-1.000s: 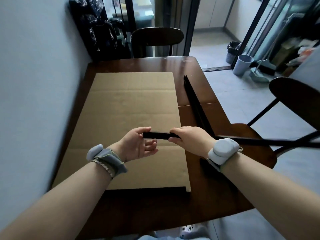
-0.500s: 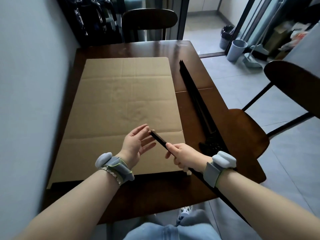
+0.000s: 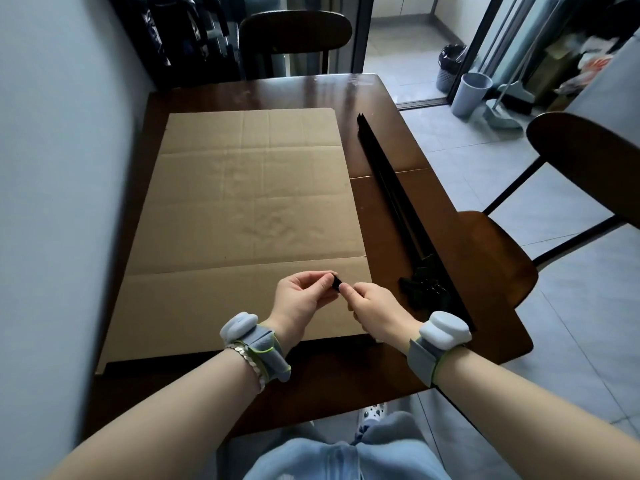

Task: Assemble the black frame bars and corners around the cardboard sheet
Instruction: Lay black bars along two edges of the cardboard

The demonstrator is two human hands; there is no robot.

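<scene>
Count: one cardboard sheet (image 3: 249, 209) flat on the table (image 3: 381, 98). One bundle of black bars (image 3: 391, 188) lies to its right, number not countable, with a cluster of corner pieces (image 3: 424, 284) at its near end. The sheet's left edge runs close to the wall; a bare strip separates its right edge from the bars. My left hand (image 3: 301, 299) and right hand (image 3: 374, 310) both pinch one black piece (image 3: 335, 283) above the sheet's near right corner; only its end shows.
</scene>
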